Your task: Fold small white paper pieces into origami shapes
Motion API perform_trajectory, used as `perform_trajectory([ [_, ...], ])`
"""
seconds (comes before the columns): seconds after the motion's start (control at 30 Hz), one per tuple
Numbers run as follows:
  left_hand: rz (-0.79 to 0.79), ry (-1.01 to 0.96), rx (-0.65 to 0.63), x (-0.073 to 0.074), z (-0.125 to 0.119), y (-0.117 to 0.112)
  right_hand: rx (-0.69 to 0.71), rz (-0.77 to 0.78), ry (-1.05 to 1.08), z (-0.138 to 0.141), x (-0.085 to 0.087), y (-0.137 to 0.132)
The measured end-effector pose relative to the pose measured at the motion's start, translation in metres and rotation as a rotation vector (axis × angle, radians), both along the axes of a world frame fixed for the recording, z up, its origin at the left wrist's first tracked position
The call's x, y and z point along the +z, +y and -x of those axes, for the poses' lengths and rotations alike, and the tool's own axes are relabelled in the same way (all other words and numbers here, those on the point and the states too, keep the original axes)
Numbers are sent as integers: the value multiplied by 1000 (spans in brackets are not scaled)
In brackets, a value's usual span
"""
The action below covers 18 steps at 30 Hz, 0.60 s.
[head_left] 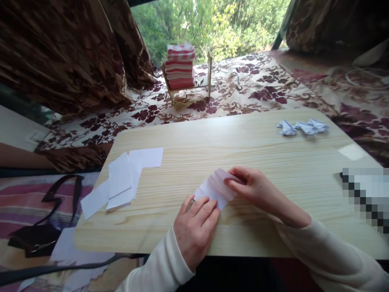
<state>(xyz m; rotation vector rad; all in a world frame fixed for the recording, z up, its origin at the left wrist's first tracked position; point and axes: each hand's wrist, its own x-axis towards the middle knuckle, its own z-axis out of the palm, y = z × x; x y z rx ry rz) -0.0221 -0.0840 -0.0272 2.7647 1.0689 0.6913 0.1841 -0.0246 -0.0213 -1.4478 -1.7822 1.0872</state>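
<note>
A small white sheet of paper [214, 187] lies on the light wooden table [243, 138], partly folded, its upper flap blurred. My left hand [194, 227] rests on the sheet's lower left corner with fingers stretched flat, pressing it down. My right hand [258, 190] comes in from the right and pinches the sheet's upper right edge between thumb and fingers. Both arms wear cream sleeves.
Several loose white sheets [121, 182] lie overlapping at the table's left edge. Folded paper figures [302, 127] sit at the far right. A small wooden rack with striped red-and-white cloths [180, 67] stands on the flowered bedding behind. A black bag [36, 239] lies lower left.
</note>
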Motion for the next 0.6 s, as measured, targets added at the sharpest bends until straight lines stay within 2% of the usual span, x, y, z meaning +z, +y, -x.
perform_trajectory([
  [0.13, -12, -18, -29, -2, 7, 3, 17, 6, -94, -3, 4, -6],
  [0.37, -10, -75, -105, -6, 14, 4, 101, -33, -240, 9, 16, 9],
  [0.47, 18, -92, -59, -5, 12, 3, 111, -67, -276, 13, 16, 4],
  [0.6, -4, -48, 43, -9, 11, -1, 103, -116, -304, 14, 14, -16],
])
